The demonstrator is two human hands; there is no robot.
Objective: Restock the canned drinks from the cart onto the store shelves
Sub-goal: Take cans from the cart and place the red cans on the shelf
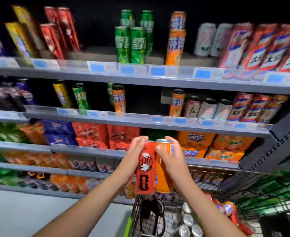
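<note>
My left hand [132, 161] grips a tall red can [145, 175] with black markings. Right beside it, my right hand [171, 159] grips a tall orange can [163, 178]; the two cans touch side by side, upright, above the wire cart [158, 219]. Both hang in front of the lower shelves. The cart below holds several silver-topped cans [189, 221] and red-orange cans [226, 209]. The top shelf [140, 77] carries red, green and orange cans, and the second shelf [140, 119] has sparse yellow, green and orange cans with gaps between them.
Lower shelves hold shrink-wrapped packs of red, blue and orange cans [195, 144]. A dark shelf end panel [269, 142] juts out at right. Grey floor [38, 211] lies at lower left. A black strap or headset [154, 212] hangs in the cart.
</note>
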